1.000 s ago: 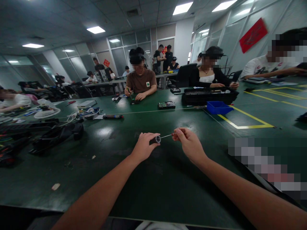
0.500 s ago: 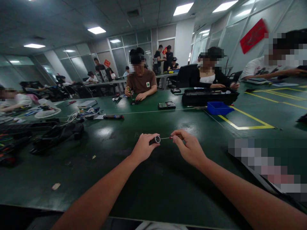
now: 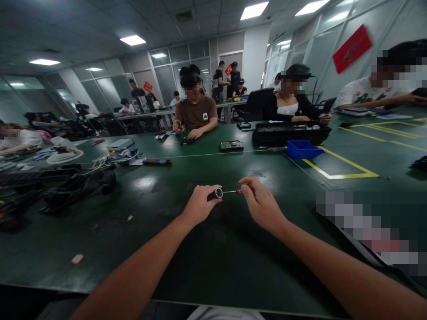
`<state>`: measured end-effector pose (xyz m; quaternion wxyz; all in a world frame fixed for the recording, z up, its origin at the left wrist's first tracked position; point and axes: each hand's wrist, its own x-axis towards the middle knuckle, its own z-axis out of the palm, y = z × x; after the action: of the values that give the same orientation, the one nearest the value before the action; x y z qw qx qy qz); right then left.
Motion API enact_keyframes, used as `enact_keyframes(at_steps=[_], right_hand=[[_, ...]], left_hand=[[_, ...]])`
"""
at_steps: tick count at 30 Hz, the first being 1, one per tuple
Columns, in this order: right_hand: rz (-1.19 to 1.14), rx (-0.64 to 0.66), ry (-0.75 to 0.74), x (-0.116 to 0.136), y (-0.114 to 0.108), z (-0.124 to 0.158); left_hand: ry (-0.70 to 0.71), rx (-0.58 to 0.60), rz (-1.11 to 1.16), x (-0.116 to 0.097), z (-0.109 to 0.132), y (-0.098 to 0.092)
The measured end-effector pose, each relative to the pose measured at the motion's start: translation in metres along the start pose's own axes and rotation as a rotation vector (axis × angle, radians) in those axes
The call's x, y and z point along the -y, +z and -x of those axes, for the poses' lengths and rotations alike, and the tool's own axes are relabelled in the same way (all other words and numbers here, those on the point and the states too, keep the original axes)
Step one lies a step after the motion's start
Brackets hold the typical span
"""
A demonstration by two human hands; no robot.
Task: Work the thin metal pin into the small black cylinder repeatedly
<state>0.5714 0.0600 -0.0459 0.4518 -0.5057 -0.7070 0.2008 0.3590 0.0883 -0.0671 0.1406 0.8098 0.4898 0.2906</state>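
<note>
In the head view my left hand [image 3: 199,204] is closed round a small black cylindrical part [image 3: 218,193]. Its round end has a silver rim and faces me and slightly right; the fingers hide the rest. From the right, a screwdriver [image 3: 230,191] with a thin metal shaft and some red at its handle points level at this part. Whether its tip touches the part I cannot tell. My right hand [image 3: 263,202] is closed on the screwdriver's handle, with the index finger raised off it and most of the handle hidden.
A bare circuit-board drive [image 3: 231,146], a blue bin [image 3: 304,150] and a long black tray [image 3: 290,134] lie farther back on the green table [image 3: 140,249]. Left are a pen-like tool [image 3: 156,162], cables and black housings [image 3: 80,189]. Co-workers sit opposite and right.
My right index finger has lifted and straightened away from the screwdriver handle. My left hand and the cylindrical part stay almost where they were.
</note>
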Motion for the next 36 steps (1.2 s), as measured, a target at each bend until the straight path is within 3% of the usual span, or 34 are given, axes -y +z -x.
enact_keyframes(at_steps=[5, 9, 11, 15, 23, 32, 36], right_hand=[[-0.214, 0.0, 0.106, -0.005, 0.006, -0.002], [-0.647, -0.072, 0.283, -0.022, 0.011, -0.011], [-0.732, -0.065, 0.393, -0.03, 0.011, -0.016], [-0.642, -0.124, 0.361, -0.036, 0.009, -0.017], [-0.478, -0.086, 0.204, -0.023, 0.009, -0.009], [-0.43, -0.055, 0.154, -0.016, 0.007, -0.008], [-0.264, -0.028, 0.166, -0.006, 0.0, -0.006]], left_hand=[[-0.021, -0.034, -0.03, 0.002, -0.001, -0.001], [0.101, -0.024, -0.05, 0.0, -0.002, -0.007], [0.12, -0.003, -0.06, 0.0, -0.003, -0.009], [0.08, 0.026, -0.058, 0.004, -0.003, -0.008], [0.059, 0.015, -0.044, 0.003, -0.002, -0.007], [0.039, 0.023, -0.015, 0.0, 0.0, -0.006], [0.027, 0.027, -0.008, 0.0, 0.001, -0.005]])
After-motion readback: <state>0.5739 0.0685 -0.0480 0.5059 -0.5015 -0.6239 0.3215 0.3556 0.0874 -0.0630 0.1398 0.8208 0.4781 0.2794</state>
